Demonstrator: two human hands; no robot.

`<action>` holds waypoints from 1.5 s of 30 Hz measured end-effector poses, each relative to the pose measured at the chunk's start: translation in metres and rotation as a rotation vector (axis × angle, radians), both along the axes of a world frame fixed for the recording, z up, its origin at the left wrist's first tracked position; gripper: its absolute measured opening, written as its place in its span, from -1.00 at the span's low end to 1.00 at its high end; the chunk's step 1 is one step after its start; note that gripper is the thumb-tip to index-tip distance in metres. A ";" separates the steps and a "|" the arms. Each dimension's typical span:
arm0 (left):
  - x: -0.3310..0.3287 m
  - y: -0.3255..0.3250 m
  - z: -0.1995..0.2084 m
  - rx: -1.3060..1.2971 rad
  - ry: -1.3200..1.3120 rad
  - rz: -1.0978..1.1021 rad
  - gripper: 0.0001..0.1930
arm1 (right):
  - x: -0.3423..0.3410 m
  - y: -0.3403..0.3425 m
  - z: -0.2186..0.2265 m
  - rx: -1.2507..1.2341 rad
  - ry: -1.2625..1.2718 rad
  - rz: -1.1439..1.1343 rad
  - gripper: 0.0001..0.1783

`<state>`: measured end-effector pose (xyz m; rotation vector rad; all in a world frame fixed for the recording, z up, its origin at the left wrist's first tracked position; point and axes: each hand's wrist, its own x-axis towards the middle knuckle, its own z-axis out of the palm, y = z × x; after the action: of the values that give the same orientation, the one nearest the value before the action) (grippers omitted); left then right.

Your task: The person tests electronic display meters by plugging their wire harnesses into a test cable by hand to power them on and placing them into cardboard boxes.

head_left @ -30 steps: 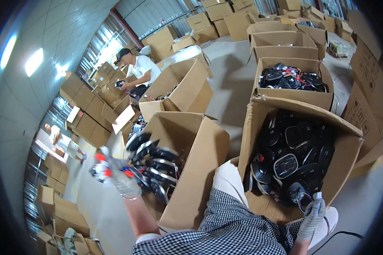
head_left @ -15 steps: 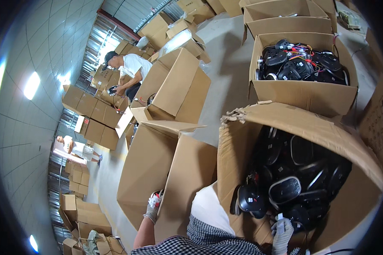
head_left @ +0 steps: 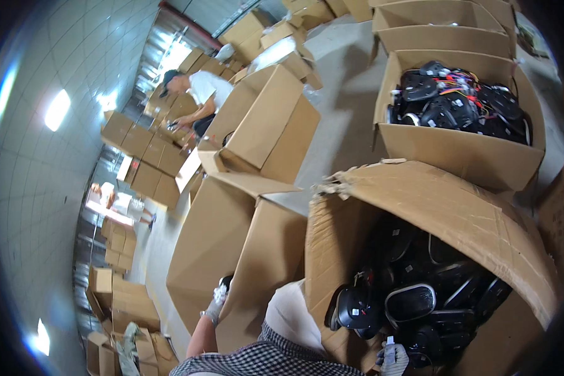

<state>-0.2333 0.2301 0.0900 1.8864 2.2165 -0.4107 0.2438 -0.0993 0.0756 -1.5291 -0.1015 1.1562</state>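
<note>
Left hand (head_left: 214, 307): gloved, at the near end of the left box (head_left: 200, 250); a dark piece (head_left: 227, 281) shows at its fingertips, too blurred for us to tell if gripped.
Right hand (head_left: 396, 361): gloved, fingers and thumb pinching a small white piece (head_left: 390, 343), at the right box's near side.
Black parts (head_left: 445, 276): piled in the right box (head_left: 332, 263); we see a silver-rimmed part (head_left: 410, 302) far of the right hand, slightly right, long axis roughly left to right; that hand is nearer.
Box edges: torn flap (head_left: 445, 194) arching over the pile's far side.
Room: right box reachable from its near side; white-trousered knee (head_left: 291, 313) between boxes.
</note>
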 end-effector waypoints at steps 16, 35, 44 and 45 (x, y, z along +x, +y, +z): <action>0.020 -0.015 -0.034 0.110 -0.513 0.136 -0.69 | -0.064 -0.014 0.001 0.041 -0.118 0.102 -0.63; 0.057 -0.028 0.036 -0.082 -0.225 -0.073 -0.66 | -0.023 0.128 -0.137 -0.046 -0.583 0.207 -0.35; 0.060 -0.034 0.039 -0.077 -0.246 -0.088 -0.66 | -0.009 0.133 -0.137 0.287 -0.167 0.108 -0.52; 0.060 -0.035 0.043 -0.091 -0.242 -0.070 -0.65 | -0.009 0.140 -0.137 0.279 -0.158 0.125 -0.53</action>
<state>-0.1730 0.1953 0.1333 1.8619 1.9486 -0.2722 0.2348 0.0409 -0.0615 -1.3768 -0.4522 1.0666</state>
